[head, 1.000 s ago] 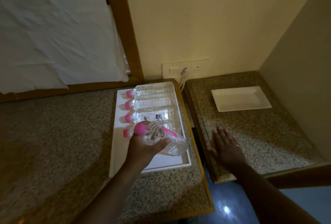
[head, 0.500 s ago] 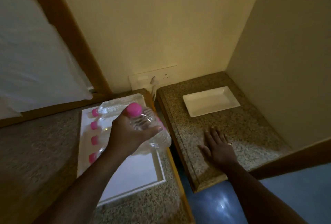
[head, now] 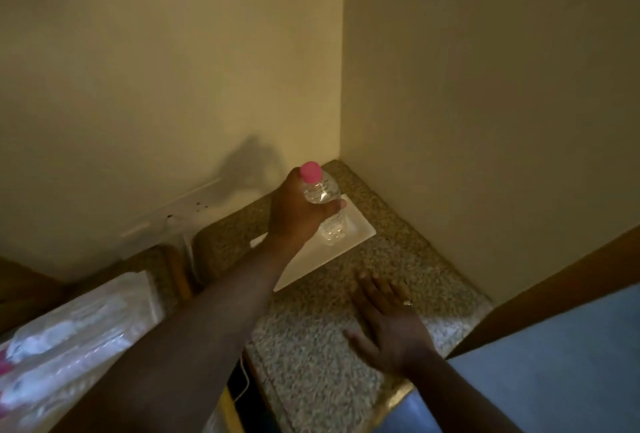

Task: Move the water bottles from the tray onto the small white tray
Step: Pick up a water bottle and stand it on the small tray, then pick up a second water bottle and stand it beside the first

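My left hand (head: 297, 213) is closed around a clear water bottle (head: 323, 202) with a pink cap, held nearly upright over the small white tray (head: 358, 233) in the corner; whether the bottle's base touches the tray is unclear. My right hand (head: 389, 321) lies flat, fingers spread, on the speckled stone top in front of that tray. At the lower left, blurred, the large white tray (head: 114, 308) holds the other bottles (head: 52, 356) lying on their sides, pink caps at the frame's edge.
Two walls meet in a corner right behind the small tray. A wall socket plate (head: 173, 214) sits left of it. A gap with a white cable (head: 246, 384) separates the two stone counters (head: 408, 259). A wooden edge and blue floor (head: 554, 363) lie to the right.
My left hand has carried the bottle from above the large tray rightwards across the gap to over the small white tray, turning it upright. The view swung right. The right hand stayed flat.
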The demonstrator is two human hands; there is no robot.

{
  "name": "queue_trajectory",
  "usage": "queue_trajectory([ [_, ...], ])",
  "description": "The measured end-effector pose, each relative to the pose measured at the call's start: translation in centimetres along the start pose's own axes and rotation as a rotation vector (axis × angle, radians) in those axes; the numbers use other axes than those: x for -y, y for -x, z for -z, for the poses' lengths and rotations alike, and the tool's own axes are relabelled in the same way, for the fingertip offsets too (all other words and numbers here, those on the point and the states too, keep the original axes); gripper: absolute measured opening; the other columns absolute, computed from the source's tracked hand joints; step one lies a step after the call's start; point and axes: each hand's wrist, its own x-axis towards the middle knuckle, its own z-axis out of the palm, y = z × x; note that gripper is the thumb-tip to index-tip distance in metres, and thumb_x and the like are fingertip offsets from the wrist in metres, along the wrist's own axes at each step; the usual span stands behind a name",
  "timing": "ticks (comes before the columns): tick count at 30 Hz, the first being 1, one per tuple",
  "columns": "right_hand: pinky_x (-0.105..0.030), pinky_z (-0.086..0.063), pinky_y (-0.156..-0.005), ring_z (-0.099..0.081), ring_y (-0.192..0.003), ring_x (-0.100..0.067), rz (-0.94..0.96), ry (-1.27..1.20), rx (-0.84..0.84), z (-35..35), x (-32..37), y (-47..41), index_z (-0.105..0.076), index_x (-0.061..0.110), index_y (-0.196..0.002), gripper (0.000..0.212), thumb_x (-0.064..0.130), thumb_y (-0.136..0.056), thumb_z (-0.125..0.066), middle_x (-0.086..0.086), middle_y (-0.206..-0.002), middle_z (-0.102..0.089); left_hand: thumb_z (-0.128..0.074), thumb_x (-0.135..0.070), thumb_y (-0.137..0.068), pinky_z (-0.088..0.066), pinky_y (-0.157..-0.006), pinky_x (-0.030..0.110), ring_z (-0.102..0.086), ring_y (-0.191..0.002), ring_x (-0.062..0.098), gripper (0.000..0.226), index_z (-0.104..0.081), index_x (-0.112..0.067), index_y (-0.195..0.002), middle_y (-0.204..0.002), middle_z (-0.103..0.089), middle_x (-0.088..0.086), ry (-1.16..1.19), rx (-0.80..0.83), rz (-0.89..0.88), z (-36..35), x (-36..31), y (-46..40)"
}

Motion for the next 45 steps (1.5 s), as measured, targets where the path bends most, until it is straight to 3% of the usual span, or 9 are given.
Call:
queue_trajectory([
  [6, -0.055, -0.011, -0.117, -0.004, -0.15, -0.027, -0.002, -0.005, 0.01, -0.1, -0.2, -0.1, -0.022, 0.027, -0.153, 0.073, 0.07, -0.094, -0.03, -0.003, -0.164, -0.011, -0.093, -0.037, -0.055, -0.054, -0.09, 0.041, -0.065, -0.101, 0.021, 0.072, -0.059, -0.02, -0.116, -0.11, -0.069, 0.001, -0.029, 0.047, -0.017, -4.6, 1.3, -2.2],
  [14, -0.056, -0.006, -0.118, -0.008, -0.149, -0.028, 0.017, 0.038, 0.016, 1.0, -0.3, -1.0, -0.027, 0.022, -0.152, 0.078, 0.072, -0.093, -0.03, -0.007, -0.163, -0.015, -0.092, -0.044, -0.053, -0.054, -0.084, 0.035, -0.064, -0.097, 0.022, 0.073, -0.057, -0.019, -0.112, -0.107, -0.068, 0.002, -0.086, 0.033, -0.043, -5.9, 1.3, -3.3],
  [20, -0.053, 0.0, -0.119, 0.001, -0.15, -0.026, 0.007, 0.06, 0.029, 1.0, -0.2, -0.9, -0.019, 0.023, -0.154, 0.079, 0.072, -0.093, -0.028, -0.006, -0.164, -0.009, -0.089, -0.05, -0.055, -0.054, -0.088, 0.044, -0.064, -0.103, 0.026, 0.08, -0.054, -0.017, -0.12, -0.113, -0.067, 0.005, -0.139, 0.061, -0.083, -6.3, 0.9, -3.1],
  [24, -0.053, 0.0, -0.119, 0.002, -0.15, -0.026, 0.005, 0.063, 0.027, 1.0, -0.2, -0.9, -0.018, 0.023, -0.154, 0.079, 0.072, -0.093, -0.028, -0.006, -0.164, -0.008, -0.089, -0.051, -0.055, -0.054, -0.085, 0.038, -0.064, -0.1, 0.025, 0.081, -0.054, -0.017, -0.12, -0.111, -0.067, 0.004, -0.13, 0.055, -0.084, -6.5, 0.8, -3.0],
  [30, -0.052, 0.002, -0.118, 0.001, -0.15, -0.026, 0.009, 0.045, 0.006, 0.5, -0.4, -1.0, -0.017, 0.024, -0.155, 0.08, 0.073, -0.093, -0.026, -0.006, -0.164, -0.008, -0.091, -0.053, -0.048, -0.053, -0.091, 0.044, -0.061, -0.112, 0.026, 0.099, -0.045, -0.018, -0.129, -0.126, -0.062, 0.005, -0.096, 0.123, -0.042, -5.7, 1.8, -2.1],
  [34, -0.051, 0.003, -0.118, 0.006, -0.15, -0.024, 0.006, 0.057, 0.012, 0.3, -0.7, -1.1, -0.01, 0.027, -0.155, 0.08, 0.074, -0.093, -0.026, -0.002, -0.164, -0.002, -0.087, -0.061, -0.051, -0.044, -0.105, 0.046, -0.046, -0.134, 0.027, 0.118, -0.033, -0.018, -0.147, -0.148, -0.046, 0.009, -0.168, 0.153, 0.01, -2.5, 3.2, 0.2],
  [37, -0.05, 0.004, -0.118, 0.009, -0.149, -0.025, 0.013, 0.087, 0.032, 0.5, -0.2, -0.9, -0.005, 0.026, -0.155, 0.082, 0.074, -0.093, -0.025, -0.004, -0.163, 0.001, -0.081, -0.069, -0.053, -0.04, -0.106, 0.046, -0.04, -0.137, 0.03, 0.119, -0.029, -0.022, -0.148, -0.152, -0.04, 0.009, -0.344, 0.179, 0.053, 2.0, 5.0, 3.6],
  [41, -0.048, 0.005, -0.118, 0.015, -0.148, -0.024, 0.039, 0.081, 0.051, 0.0, 1.5, -0.6, -0.013, 0.022, -0.155, 0.083, 0.075, -0.092, -0.027, -0.007, -0.163, -0.002, -0.072, -0.074, -0.059, -0.042, -0.104, 0.05, -0.04, -0.135, 0.035, 0.106, -0.037, -0.018, -0.141, -0.145, -0.044, 0.016, -0.598, 0.181, -0.01, 10.5, 8.7, 9.7],
  [45, -0.049, 0.001, -0.118, 0.004, -0.148, -0.027, 0.055, 0.077, 0.058, -0.7, 4.5, 0.1, -0.023, 0.02, -0.153, 0.082, 0.075, -0.092, -0.026, -0.009, -0.162, -0.013, -0.057, -0.081, -0.066, -0.037, -0.11, 0.052, -0.041, -0.137, 0.04, 0.104, -0.05, -0.006, -0.137, -0.143, -0.05, 0.021, -0.682, 0.055, -0.093, 17.8, 12.6, 16.8],
])
